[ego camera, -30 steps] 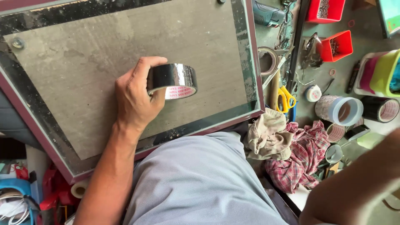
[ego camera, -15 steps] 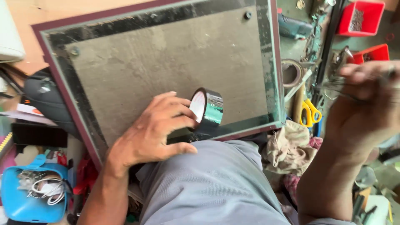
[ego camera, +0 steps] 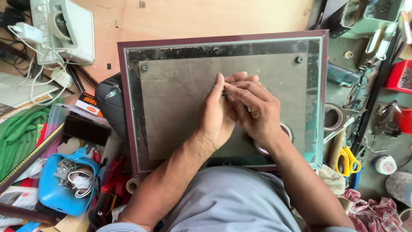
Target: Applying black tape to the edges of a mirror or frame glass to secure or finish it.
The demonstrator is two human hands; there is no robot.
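Right, quick notes:
left hand: left hand (ego camera: 216, 116) sits over the middle of the picture frame (ego camera: 180, 99), fingers together, thumb up against the right hand.
right hand: right hand (ego camera: 255, 109) lies across the left, fingers (ego camera: 240, 88) pinched shut with the left hand's on something small and dark; cannot tell what, looks like a tape end.
tape roll: tape roll (ego camera: 285, 131) lies flat on the frame backing, mostly hidden under the right wrist, only a curved edge shows.
frame position: face down on the person's lap and the tabletop (ego camera: 193, 17) edge, dark red border, grey backing board with two small screws near the top corners.
handling, tape: likely light, stiff ring, thin sticky strip that creases and clings to itself; best held by the roll's rim, strip end pinched at the tip.
handling, frame: probably rigid, fairly heavy, glass-fronted so fragile; grip by the two long side rails, not the backing.
nearby: yellow-handled scissors (ego camera: 345, 159) right of the frame, blue tub (ego camera: 56, 193) of clips at left.
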